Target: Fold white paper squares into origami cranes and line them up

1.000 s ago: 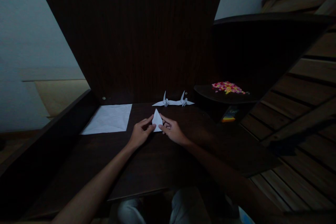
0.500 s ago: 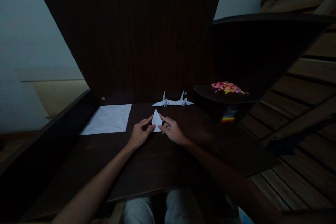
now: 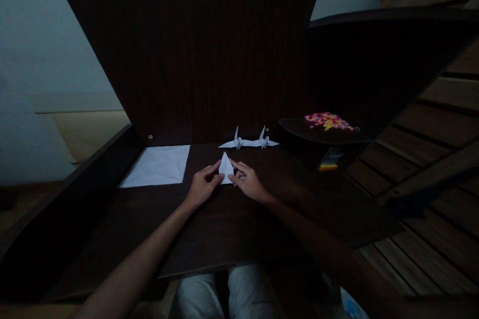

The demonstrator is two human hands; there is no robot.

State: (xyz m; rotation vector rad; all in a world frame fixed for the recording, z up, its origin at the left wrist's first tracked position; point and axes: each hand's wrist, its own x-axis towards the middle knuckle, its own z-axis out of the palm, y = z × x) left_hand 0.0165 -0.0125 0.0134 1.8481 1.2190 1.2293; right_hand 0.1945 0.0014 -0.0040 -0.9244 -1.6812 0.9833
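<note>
A small white piece of folded paper (image 3: 226, 168), pointed at the far end and flat at the near end, is between my two hands over the dark desk (image 3: 209, 229). My left hand (image 3: 204, 184) pinches its left side, thumb on top. From the other side, my right hand (image 3: 249, 182) grips the right edge with its thumb near the lower corner. Just beyond the paper, two white origami cranes (image 3: 249, 143) stand in a row against the back panel.
A creased white sheet of paper (image 3: 157, 165) lies at the left by the desk's raised side board (image 3: 75, 189). On the small corner shelf (image 3: 299, 129) at right is a heap of pink, red and yellow bits (image 3: 329, 121). Below it stands a small dark-and-yellow box (image 3: 329, 159).
The camera view has shifted slightly. Both hands stay on the folded paper, and the left thumb lies a little further over it.
</note>
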